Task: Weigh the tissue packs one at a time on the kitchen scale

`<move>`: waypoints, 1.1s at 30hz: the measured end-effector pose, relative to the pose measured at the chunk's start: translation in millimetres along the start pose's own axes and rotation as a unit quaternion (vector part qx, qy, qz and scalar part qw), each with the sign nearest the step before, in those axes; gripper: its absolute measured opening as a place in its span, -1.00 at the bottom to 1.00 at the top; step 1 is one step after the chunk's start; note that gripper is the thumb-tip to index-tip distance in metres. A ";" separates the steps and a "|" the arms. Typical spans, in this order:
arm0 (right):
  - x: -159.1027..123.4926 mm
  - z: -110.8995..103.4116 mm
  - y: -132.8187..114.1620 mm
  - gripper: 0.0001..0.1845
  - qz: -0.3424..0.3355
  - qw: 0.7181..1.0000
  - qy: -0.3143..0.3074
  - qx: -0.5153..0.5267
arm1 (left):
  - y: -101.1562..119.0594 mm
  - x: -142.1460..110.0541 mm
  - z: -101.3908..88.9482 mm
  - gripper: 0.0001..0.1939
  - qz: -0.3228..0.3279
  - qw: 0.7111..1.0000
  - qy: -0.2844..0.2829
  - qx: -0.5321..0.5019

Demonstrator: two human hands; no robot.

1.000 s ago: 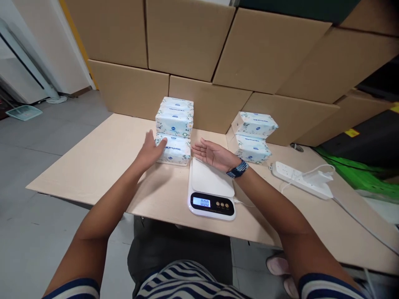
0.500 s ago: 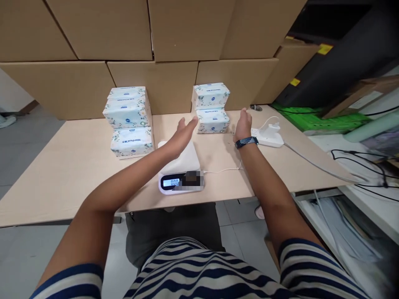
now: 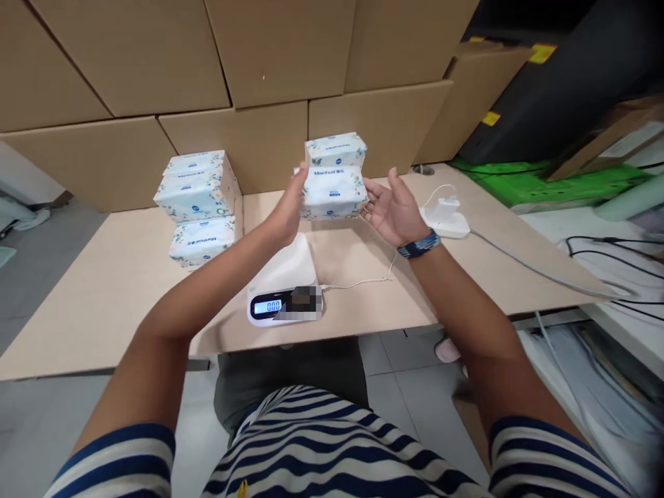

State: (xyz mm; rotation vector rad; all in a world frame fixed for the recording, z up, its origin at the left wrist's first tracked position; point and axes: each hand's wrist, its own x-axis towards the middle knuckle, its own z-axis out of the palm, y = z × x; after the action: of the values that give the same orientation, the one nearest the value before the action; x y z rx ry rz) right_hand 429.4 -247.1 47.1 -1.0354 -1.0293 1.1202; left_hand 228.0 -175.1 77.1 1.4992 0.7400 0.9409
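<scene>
A white tissue pack (image 3: 335,192) with a floral print is gripped between my two hands, its top face tipped toward me. My left hand (image 3: 290,207) is closed on its left end, with the thumb at the upper corner. At the right end, the fingers of my right hand (image 3: 393,213) press the side and lower edge, the thumb sticking up free. Just behind it is another tissue pack (image 3: 337,148). Below my left forearm, a white scale (image 3: 288,261) reads 0.00 on its lit display; part of its panel is blurred out.
Several stacked tissue packs (image 3: 200,197) stand on the left of the table (image 3: 104,290). Cardboard boxes (image 3: 259,55) form a wall behind. A power strip (image 3: 449,225) with a plug lies on the right, and a thin white cable (image 3: 357,284) runs to the scale.
Both hands have come to the front tissue pack of the right-hand group and taken hold of its ends. The pack has tilted up toward me. The view has shifted slightly.
</scene>
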 end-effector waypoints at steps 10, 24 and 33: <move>-60.6 49.6 0.3 -0.19 0.071 0.976 -0.208 0.007 | 41.1 -155.6 -80.0 -0.17 -0.073 0.997 0.033 -0.013; -41.0 39.9 55.6 -0.27 0.119 0.992 -0.051 -0.004 | -17.5 -144.6 -106.7 -0.05 0.099 0.953 0.229 0.172; -37.7 33.7 78.9 -0.20 0.025 0.994 0.087 -0.061 | -68.3 -151.7 -116.6 -0.27 0.313 0.913 0.144 0.218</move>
State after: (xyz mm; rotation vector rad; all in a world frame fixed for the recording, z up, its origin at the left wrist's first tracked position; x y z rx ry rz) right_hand 376.7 -270.3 -26.8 -1.2393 -0.9447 0.9973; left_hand 57.2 -240.7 -11.3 2.0825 0.7165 1.5808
